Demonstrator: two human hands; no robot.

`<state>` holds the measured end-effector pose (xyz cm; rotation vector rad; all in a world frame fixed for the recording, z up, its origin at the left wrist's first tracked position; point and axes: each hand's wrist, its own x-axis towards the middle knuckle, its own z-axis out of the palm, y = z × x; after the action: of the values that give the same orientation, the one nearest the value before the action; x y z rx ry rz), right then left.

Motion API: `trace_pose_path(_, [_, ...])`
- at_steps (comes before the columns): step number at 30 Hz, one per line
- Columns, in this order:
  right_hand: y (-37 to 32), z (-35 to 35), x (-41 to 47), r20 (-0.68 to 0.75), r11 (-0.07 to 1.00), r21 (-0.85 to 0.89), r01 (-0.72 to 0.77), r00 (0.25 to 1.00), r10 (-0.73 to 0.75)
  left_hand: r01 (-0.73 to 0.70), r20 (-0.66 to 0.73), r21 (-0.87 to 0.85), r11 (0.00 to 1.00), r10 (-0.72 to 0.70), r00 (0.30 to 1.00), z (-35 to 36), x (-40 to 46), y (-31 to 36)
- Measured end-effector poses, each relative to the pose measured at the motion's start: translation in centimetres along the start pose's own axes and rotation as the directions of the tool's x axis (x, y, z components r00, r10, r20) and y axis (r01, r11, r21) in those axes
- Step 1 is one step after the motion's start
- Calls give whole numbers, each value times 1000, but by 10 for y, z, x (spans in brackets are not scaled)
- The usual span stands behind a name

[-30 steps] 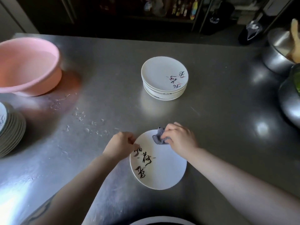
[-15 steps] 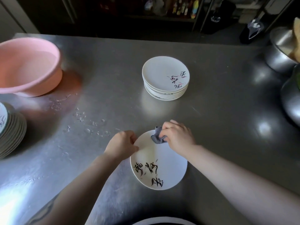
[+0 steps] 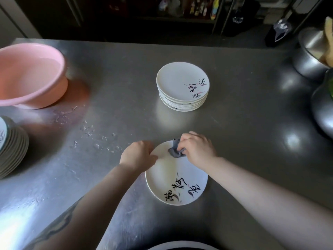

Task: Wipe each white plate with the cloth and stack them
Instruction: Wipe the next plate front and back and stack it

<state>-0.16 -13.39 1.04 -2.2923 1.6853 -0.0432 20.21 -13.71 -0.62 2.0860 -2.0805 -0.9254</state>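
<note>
A white plate (image 3: 173,177) with black brush writing lies on the steel counter in front of me. My left hand (image 3: 137,154) grips its upper left rim. My right hand (image 3: 197,149) holds a crumpled grey cloth (image 3: 175,150) and presses it on the plate's far edge. Further back in the middle stands a stack of white plates (image 3: 182,86) with the same writing. Another stack of plates (image 3: 12,147) sits at the left edge, partly cut off.
A pink basin (image 3: 30,74) stands at the back left, with water drops (image 3: 90,132) on the steel counter (image 3: 252,141) near it. Metal bowls (image 3: 310,56) line the right edge. A white rim (image 3: 180,245) shows at the bottom edge.
The plate has turned counter-clockwise under my hands: its writing moved from the left side to the lower right. The cloth stays at the far rim.
</note>
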Motion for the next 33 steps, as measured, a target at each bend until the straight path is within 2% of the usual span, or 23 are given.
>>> trace_pose_path(2, [-8,1,5,5,1000,6,19,1000,-19,-24,-43,-47,999,22,999,0,6,11])
trace_pose_path(4, [-9,2,7,-3,1000,7,9,1000,-9,21,-52,-131,991,-28,998,0,9,14])
trace_pose_path(8, [8,0,-3,2,996,22,-82,997,82,143,46,-166,976,-137,989,-3,4,-5])
trace_pose_path(10, [14,0,-8,5,995,6,-99,995,99,129,175,-105,986,-109,978,-4,-1,-9])
trace_pose_path(12, [12,0,-7,-1,996,-3,-88,996,88,62,220,46,997,-71,973,-5,0,-2])
trace_pose_path(14, [3,2,-3,1,999,12,-50,999,50,11,112,103,995,-23,993,-7,5,11])
trace_pose_path(16, [-5,4,1,7,999,32,-14,1000,14,-6,15,12,1000,5,1000,-5,12,22])
trace_pose_path(18, [-7,5,1,4,999,34,-9,1000,9,40,2,-99,994,-40,999,-2,14,21])
trace_pose_path(20, [0,3,-3,-2,999,29,-32,999,32,128,81,-215,968,-113,990,-3,11,7])
trace_pose_path(22, [10,1,-9,-7,998,21,-51,999,51,206,232,-322,924,-133,964,-4,5,-8])
trace_pose_path(24, [13,2,-12,-40,999,10,-37,999,37,179,299,-279,944,-92,950,-4,-1,-14])
trace_pose_path(26, [7,4,-10,-50,1000,14,-19,999,19,77,173,-164,983,-48,984,-3,1,-10])
trace_pose_path(28, [-3,5,-3,-56,1000,27,1,998,0,13,31,-163,987,-8,999,-4,6,2])
trace_pose_path(30, [-12,6,4,-57,999,32,20,998,-19,8,16,-200,980,-5,1000,-5,10,12])
trace_pose_path(33, [-10,5,4,-50,999,40,22,999,-20,112,43,-176,978,-106,993,-5,7,5])
